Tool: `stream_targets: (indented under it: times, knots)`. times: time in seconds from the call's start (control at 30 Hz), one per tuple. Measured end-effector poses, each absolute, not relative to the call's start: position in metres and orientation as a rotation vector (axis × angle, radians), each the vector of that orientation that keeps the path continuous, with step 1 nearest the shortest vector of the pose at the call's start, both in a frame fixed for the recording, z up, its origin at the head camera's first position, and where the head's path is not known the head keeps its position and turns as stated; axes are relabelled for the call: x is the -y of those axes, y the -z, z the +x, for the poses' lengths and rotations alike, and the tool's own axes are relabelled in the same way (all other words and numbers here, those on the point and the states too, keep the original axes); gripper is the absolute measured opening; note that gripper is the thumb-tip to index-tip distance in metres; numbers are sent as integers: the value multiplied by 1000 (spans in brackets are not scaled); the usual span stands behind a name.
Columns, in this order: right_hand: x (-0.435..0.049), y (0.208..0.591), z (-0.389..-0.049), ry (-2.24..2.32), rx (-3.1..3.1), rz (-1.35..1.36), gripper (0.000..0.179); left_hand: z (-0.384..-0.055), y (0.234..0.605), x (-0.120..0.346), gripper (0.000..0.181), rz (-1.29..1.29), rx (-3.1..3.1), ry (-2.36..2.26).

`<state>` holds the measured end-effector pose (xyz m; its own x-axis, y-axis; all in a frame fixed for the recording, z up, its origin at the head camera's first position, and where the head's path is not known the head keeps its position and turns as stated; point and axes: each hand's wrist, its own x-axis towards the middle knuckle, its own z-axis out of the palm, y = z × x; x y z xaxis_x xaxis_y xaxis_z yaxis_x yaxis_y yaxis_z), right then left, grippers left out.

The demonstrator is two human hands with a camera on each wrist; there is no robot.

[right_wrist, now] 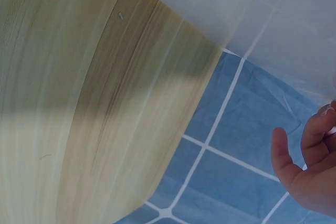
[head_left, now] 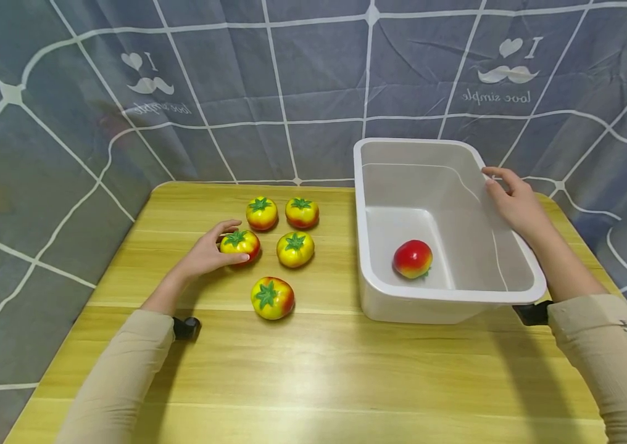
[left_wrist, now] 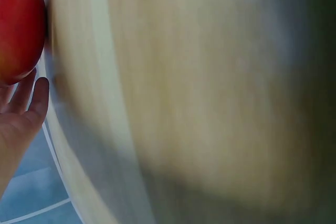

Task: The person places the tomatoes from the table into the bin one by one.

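Observation:
My left hand (head_left: 206,251) is around a yellow-and-red toy tomato (head_left: 240,245) with a green leaf top, thumb on the near side and fingers on the far side. The left wrist view catches the red side of this tomato (left_wrist: 20,30) beside the fingers. On the right, my right hand (head_left: 519,200) holds the right rim of a white plastic bin (head_left: 447,295), fingertips over the edge. In the right wrist view, that hand (right_wrist: 315,166) has curled fingers at the bin's wall (right_wrist: 210,3). Inside the bin lies one red tomato (head_left: 413,259), tipped over.
Several more tomatoes stand near the left hand: two at the back (head_left: 261,213), one to the right (head_left: 295,249) and one nearer the front (head_left: 272,298). All rest on a wooden table (head_left: 313,376). A grey-blue curtain with white lines (head_left: 319,74) hangs behind.

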<state>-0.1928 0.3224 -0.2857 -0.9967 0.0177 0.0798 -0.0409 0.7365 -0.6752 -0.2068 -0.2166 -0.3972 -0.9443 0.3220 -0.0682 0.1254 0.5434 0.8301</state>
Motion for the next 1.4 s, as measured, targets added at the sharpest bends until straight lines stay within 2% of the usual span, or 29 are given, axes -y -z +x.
stream_targets:
  times: [0.63, 0.93, 1.4]
  knots:
    - [-322, 285, -194, -1133, 2835, 17, 51, -210, 389, 213, 70, 354, -2635, -1319]
    - [-323, 285, -193, -1126, 2828, 16, 50, -221, 366, 218, 68, 348, -2663, -1389]
    - [-322, 284, -192, -1131, 2838, 13, 51, -238, 323, 192, 66, 454, -2679, -1387]
